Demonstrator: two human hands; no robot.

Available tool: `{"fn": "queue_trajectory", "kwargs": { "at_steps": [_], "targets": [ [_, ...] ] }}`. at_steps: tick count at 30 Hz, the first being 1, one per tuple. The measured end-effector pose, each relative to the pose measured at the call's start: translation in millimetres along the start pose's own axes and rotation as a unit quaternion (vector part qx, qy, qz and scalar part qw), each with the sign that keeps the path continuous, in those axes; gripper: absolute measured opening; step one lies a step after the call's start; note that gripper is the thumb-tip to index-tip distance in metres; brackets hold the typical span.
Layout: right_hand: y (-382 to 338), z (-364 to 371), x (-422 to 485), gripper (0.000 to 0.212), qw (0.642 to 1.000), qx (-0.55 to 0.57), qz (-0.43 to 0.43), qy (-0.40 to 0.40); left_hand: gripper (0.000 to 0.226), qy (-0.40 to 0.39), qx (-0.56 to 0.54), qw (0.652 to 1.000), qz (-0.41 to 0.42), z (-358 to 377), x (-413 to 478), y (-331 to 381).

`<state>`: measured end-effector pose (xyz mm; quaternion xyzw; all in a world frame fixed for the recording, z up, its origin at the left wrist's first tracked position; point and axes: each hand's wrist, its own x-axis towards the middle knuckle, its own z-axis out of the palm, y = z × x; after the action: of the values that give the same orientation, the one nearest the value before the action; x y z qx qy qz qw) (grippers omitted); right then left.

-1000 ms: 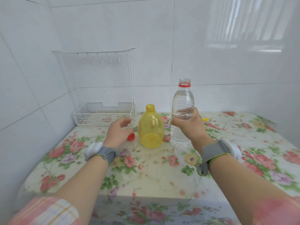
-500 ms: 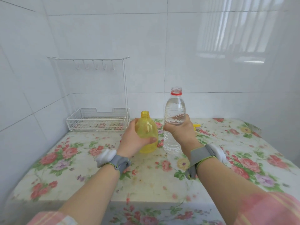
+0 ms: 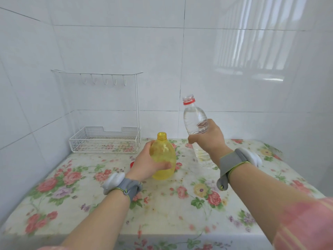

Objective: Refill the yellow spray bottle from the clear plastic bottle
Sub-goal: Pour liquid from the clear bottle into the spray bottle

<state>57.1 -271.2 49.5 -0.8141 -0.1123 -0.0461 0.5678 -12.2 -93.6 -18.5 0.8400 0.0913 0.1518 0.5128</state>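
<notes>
Head view: left hand (image 3: 144, 166) wraps its fingers (image 3: 166, 166) around the uncapped yellow spray bottle (image 3: 164, 156), standing mid-frame on the floral surface (image 3: 180, 204). Right hand (image 3: 207, 137) grips the clear plastic bottle (image 3: 193, 118), open-necked, tilted, raised just right of it. White wire rack (image 3: 104, 139) at center-left.

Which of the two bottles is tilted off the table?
The clear plastic bottle in the right hand, leaning left; the yellow spray bottle stands upright on the table.
</notes>
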Motion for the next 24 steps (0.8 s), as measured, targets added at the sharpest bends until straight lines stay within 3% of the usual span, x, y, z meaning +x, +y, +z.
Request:
{"fn": "queue_trajectory", "kwargs": {
  "at_steps": [11,24],
  "targets": [
    [8.0,-1.6,-7.0,0.060,0.974,-0.223,-0.028,-0.020,0.100,-0.018,-0.017,1.000,-0.004,-1.0,-1.6,0.0],
    [16.2,-1.5,-10.7,0.069,0.952,-0.304,-0.021,-0.026,0.102,-0.036,-0.001,0.999,-0.003,-5.5,-2.0,1.4]
  ]
}}
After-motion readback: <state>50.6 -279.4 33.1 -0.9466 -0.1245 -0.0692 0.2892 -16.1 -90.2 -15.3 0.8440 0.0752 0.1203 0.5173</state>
